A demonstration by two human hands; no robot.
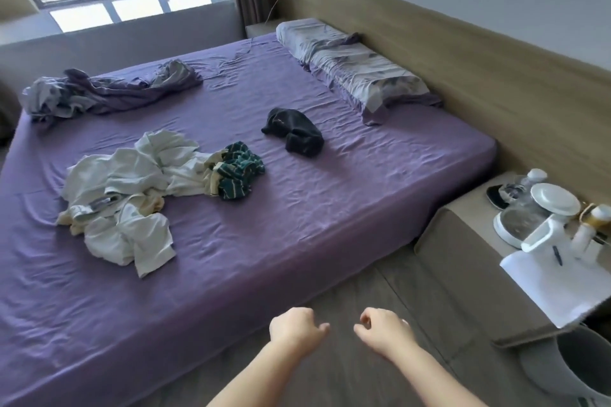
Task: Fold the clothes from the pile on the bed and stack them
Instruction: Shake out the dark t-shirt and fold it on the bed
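Nothing here can be read: no lettering, label, brand or number shows clearly on any surface around me.

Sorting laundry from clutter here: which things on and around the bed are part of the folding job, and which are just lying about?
For the job:
white clothes pile
green striped garment
black garment
bed

Just lying about:
crumpled duvet
pillow
kettle on the bedside table

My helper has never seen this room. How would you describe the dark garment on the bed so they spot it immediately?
Start at the purple-sheeted bed and look toward the pillow by the headboard. Just short of it lies the black garment, crumpled and alone. Unlike the white clothes pile and the green striped piece touching that pile, it is solid dark.
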